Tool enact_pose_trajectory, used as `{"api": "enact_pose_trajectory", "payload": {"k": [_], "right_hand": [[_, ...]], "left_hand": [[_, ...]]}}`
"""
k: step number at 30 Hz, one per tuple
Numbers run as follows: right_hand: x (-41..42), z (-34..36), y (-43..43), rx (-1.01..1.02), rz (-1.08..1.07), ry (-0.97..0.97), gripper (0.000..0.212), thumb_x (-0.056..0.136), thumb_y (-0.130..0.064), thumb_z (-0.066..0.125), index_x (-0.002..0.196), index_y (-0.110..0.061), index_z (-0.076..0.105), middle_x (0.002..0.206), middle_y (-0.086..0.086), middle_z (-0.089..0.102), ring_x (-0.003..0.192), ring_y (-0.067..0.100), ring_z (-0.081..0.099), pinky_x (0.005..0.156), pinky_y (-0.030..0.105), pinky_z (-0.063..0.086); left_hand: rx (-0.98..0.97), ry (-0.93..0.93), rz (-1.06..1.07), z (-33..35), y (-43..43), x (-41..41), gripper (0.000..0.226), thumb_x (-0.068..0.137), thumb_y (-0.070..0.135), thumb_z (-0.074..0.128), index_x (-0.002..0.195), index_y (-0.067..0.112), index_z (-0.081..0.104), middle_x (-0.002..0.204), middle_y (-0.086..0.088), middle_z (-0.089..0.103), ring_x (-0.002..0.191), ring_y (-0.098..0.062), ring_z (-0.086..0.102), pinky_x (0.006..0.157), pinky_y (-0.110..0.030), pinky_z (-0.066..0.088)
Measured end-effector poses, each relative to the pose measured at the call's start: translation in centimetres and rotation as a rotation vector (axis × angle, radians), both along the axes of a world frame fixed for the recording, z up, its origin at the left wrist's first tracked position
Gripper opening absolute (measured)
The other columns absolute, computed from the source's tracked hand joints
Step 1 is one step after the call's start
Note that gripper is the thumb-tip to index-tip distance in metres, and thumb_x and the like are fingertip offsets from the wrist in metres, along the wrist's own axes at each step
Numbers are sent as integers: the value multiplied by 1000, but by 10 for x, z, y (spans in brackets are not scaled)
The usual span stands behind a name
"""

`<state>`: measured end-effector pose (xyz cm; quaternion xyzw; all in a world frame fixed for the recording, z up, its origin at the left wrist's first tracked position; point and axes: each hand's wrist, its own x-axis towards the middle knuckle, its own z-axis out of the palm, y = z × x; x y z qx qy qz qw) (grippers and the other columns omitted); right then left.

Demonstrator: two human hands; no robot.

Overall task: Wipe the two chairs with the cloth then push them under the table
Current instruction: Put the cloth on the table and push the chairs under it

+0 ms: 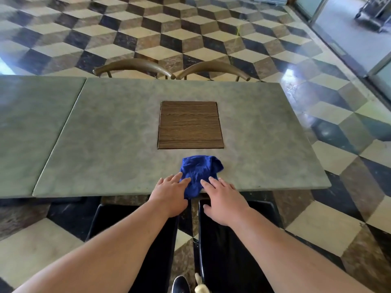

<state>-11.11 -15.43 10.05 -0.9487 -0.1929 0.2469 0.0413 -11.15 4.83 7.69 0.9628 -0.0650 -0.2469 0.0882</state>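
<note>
A crumpled blue cloth lies on the near edge of the grey table. My left hand rests flat with spread fingers, its fingertips touching the cloth's left side. My right hand lies flat to the right, fingertips on the cloth's lower right edge. Neither hand grips it. Below my arms stand two black chairs, the left chair and the right chair, seats pulled out from the table and largely hidden by my forearms.
A brown wooden square is set into the table top. Two more chairs show curved brown backrests at the table's far side. A second grey table adjoins on the left. Patterned tile floor surrounds everything.
</note>
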Motion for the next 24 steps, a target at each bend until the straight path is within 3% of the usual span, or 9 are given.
{"api": "enact_pose_trajectory", "payload": {"k": [11,24], "right_hand": [[-119,58,9,91,75,-85,83,104,-45,56,169,-27,7,177,6,9,162,31,6,130,53,14],[-290,51,70,238,206,-38,82,103,-44,54,169,-29,7,177,4,8,162,29,5,130,52,11]], "left_hand": [[35,-108,131,68,15,-145,83,98,44,59,170,34,18,180,0,10,164,-25,13,133,-47,13],[140,-94,312,91,75,-366,85,97,47,62,169,37,20,180,2,10,163,-24,15,132,-46,17]]}}
